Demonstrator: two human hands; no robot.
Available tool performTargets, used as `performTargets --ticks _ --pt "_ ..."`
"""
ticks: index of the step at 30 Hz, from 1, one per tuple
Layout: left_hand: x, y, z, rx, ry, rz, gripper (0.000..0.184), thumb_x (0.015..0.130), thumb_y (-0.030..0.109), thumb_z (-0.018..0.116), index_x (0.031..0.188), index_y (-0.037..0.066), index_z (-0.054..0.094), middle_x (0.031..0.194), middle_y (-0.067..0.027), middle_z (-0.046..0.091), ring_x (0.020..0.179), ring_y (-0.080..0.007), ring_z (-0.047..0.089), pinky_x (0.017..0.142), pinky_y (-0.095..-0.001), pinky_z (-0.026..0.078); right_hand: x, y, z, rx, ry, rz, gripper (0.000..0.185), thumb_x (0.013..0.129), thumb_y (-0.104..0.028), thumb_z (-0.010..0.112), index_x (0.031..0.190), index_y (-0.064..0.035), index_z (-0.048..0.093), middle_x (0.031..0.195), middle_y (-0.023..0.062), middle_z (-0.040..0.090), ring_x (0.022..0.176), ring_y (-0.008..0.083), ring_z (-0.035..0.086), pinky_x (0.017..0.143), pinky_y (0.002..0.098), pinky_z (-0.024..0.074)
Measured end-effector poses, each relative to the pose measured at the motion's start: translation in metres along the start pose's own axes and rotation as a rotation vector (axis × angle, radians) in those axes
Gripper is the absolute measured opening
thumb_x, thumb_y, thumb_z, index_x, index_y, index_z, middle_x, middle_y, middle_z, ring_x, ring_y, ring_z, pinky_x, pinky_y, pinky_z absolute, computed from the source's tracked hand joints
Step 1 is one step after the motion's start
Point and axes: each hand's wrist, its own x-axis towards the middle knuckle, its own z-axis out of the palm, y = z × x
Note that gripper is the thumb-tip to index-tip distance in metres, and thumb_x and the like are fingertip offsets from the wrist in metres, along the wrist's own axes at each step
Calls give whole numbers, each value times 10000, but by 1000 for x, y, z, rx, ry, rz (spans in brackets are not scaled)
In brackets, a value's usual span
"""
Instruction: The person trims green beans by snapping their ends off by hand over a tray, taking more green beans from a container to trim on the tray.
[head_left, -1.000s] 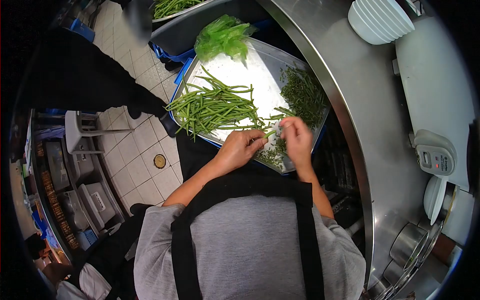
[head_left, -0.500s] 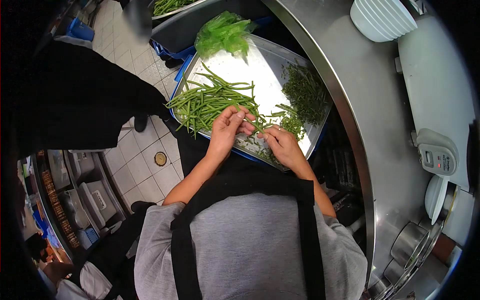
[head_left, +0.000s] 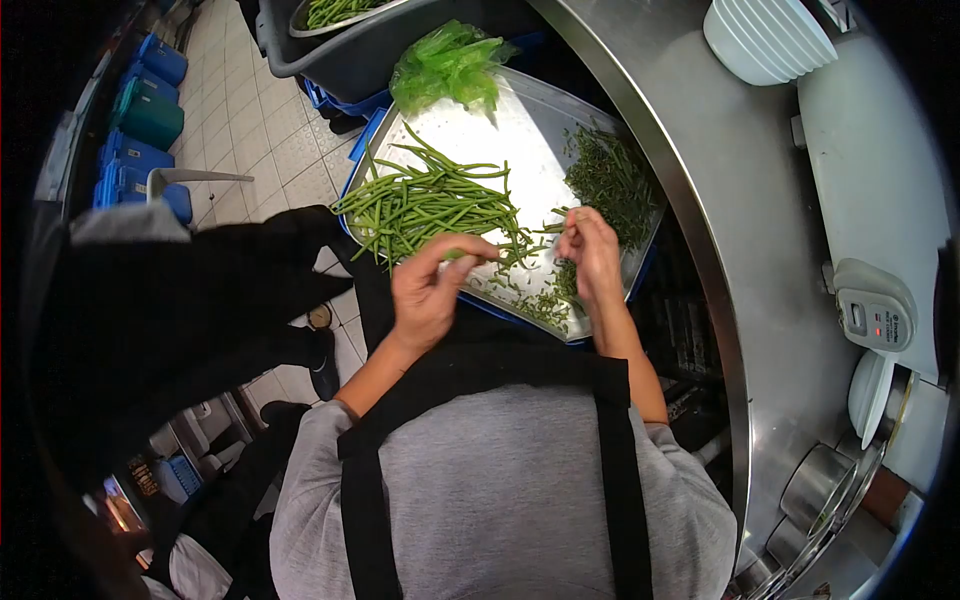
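A pile of long green beans (head_left: 430, 205) lies on the left half of a shallow metal tray (head_left: 525, 115). My left hand (head_left: 430, 300) is closed at the pile's near edge, with a green bean (head_left: 456, 254) partly showing between thumb and fingers. Over the right part of the tray, my right hand (head_left: 594, 250) is raised with its fingertips pinched together; whatever they hold is too small to make out. Short green trimmings (head_left: 545, 306) are scattered below the hands. A darker heap of cut stem ends (head_left: 612, 185) fills the tray's right side.
Crumpled green plastic bag (head_left: 450, 70) rests at the tray's far corner. Behind it stands a grey bin (head_left: 335, 65). A curved steel counter (head_left: 690, 130) borders the right, holding white bowls (head_left: 765, 40) and a rice cooker (head_left: 875, 315). A person in black (head_left: 180, 310) is close on the left.
My hands were together on one bean and have moved apart, the left toward me and left, the right up and right. The person at left has shifted, revealing blue and green bins.
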Motion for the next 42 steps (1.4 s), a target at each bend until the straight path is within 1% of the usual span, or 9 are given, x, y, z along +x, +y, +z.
performTargets --ticks 3,5,6,9,17,22,25,32,42 --pt "8 0 -40 398 89 -62 103 888 56 568 932 -17 625 851 -103 661 823 -195 626 754 -296 478 2 -4 -8 -617 -81 -94 208 935 -189 485 852 -32 594 747 66 573 595 147 561 557 290 452" --pt "16 -10 -66 790 94 -115 177 917 161 541 920 -9 594 816 -171 628 752 -321 611 694 -370 475 -1 12 -4 -1048 -122 -557 196 903 -211 536 879 -32 615 841 142 614 695 257 620 622 380 485" --pt "18 -18 -79 935 76 -173 190 918 179 531 903 -5 577 816 -193 616 762 -361 598 689 -408 469 -8 10 6 -1219 -135 -426 152 851 -189 601 877 -40 615 852 176 601 736 346 623 684 426 493" --pt "20 -47 -93 1154 17 -272 197 911 194 517 878 1 545 837 -234 598 805 -422 578 691 -477 453 -17 21 17 -1522 -201 -392 174 835 -219 630 825 -48 603 844 156 604 752 347 627 672 449 501" --pt "32 -90 -59 1000 -78 -296 209 902 199 527 879 -6 552 903 -258 590 839 -446 571 728 -507 443 -1 -7 -6 -1514 0 -533 166 815 -184 621 802 -20 601 849 164 628 725 351 633 685 439 514" --pt "27 -106 -51 649 -33 -216 232 910 201 550 878 -27 576 861 -191 577 805 -366 572 716 -395 446 -16 -32 -12 -1407 9 -533 114 838 -131 633 860 -32 582 855 157 609 777 355 610 689 438 487" --pt "22 -77 -44 791 23 -126 208 906 197 548 892 -10 565 853 -200 587 797 -383 590 692 -433 455 -31 -40 -13 -1387 52 -567 115 838 -132 634 871 -38 577 882 145 606 787 351 608 684 431 489" --pt "9 -48 -65 1267 -197 -454 214 900 221 518 871 13 561 753 -247 634 718 -423 618 656 -502 490 -47 -46 -12 -1314 1 -615 118 831 -49 614 948 -33 608 906 125 620 772 315 620 674 382 495" --pt "29 -71 -42 895 -112 -260 192 897 184 537 861 -4 541 815 -239 598 775 -436 578 681 -484 454 -57 -55 4 -1341 -70 -660 85 827 -87 624 910 -69 625 879 111 626 801 314 604 731 399 463"
